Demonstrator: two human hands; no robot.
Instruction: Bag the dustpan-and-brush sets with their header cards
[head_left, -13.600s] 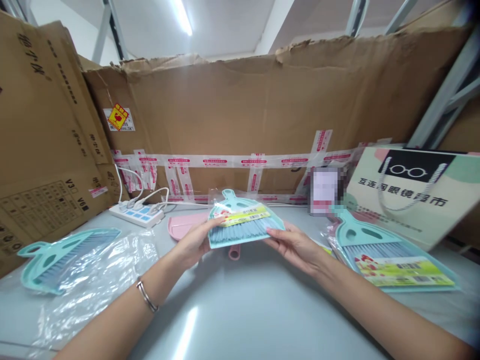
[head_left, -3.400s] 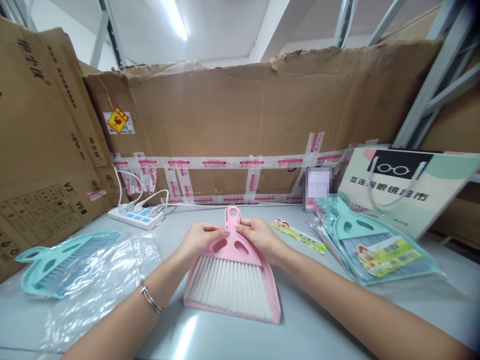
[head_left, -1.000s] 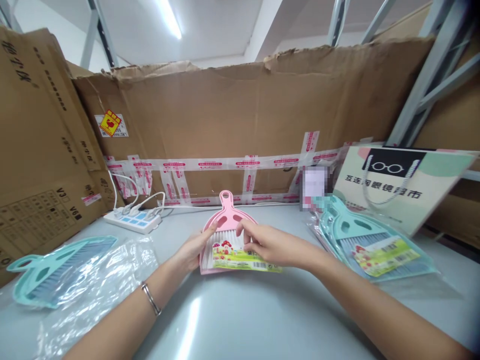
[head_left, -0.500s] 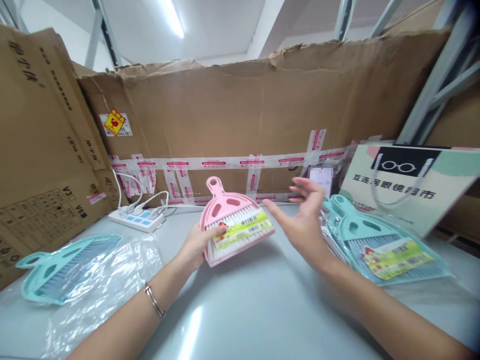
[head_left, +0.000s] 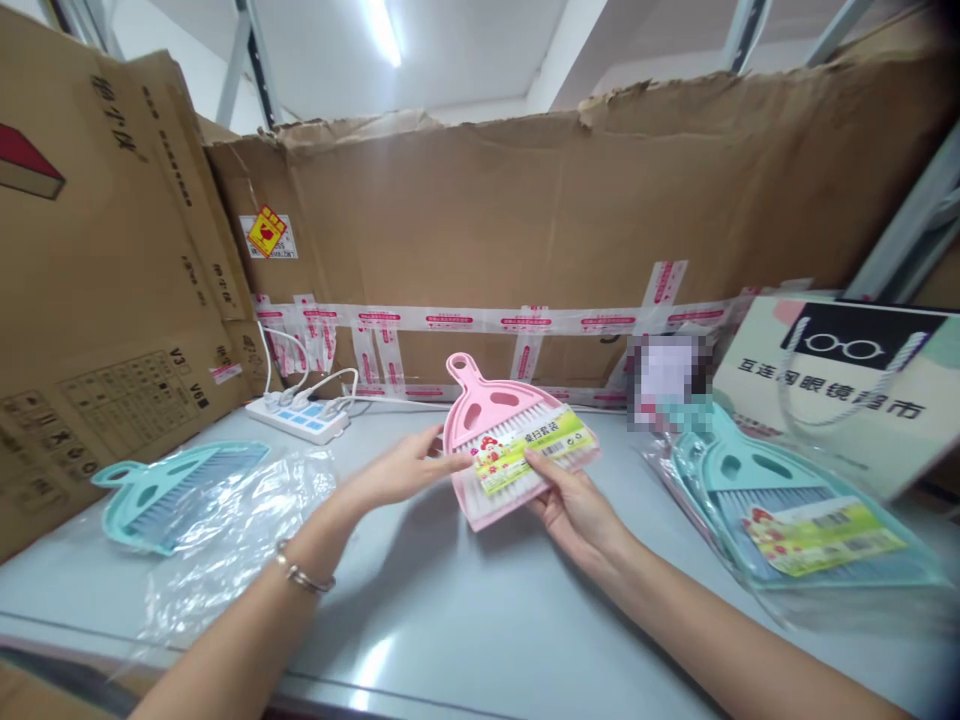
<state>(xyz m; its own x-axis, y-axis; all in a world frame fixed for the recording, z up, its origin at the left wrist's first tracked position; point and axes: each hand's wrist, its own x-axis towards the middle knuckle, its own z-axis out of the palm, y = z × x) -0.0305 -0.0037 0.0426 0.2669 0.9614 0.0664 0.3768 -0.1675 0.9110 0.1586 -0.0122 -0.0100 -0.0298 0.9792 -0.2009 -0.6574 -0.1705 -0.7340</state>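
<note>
- Pink plastic dustpan with a nested white-bristled brush (head_left: pixel 499 405): held tilted above the smooth grey-blue desk (head_left: pixel 450 620), behind its front edge and midway along; handle pointing toward the back edge and slightly left.
- Yellow-green printed card (head_left: pixel 517 445): lies across the bristles, mushroom picture at its left end.
- Right hand (head_left: pixel 581 515): clamped on the pan's lower right part, thumb pressed on the card, other fingers underneath.
- Left hand (head_left: pixel 397 468): at the pan's left side, thumb and forefinger apart, thumb tip over the pan's edge; whether it grips cannot be told. Silver metal bangle (head_left: pixel 304 570) on the wrist.
- Teal dustpan-and-brush set with grey-blue bristles (head_left: pixel 180 490): toward the desk's left end, a crumpled clear plastic bag (head_left: pixel 247 540) partly over it and reaching toward the front edge.
- Teal set in clear wrapping with a similar card (head_left: pixel 784 490): toward the desk's right end.
- White power strip with blue sockets (head_left: pixel 300 418): near the back left corner, plugs inserted.
- Pale carrier bag with rope handle and glasses emblem (head_left: pixel 832 390): leaning at the back right corner.
- Brown cardboard panel (head_left: pixel 480 220): upright along the back edge, taped.
</note>
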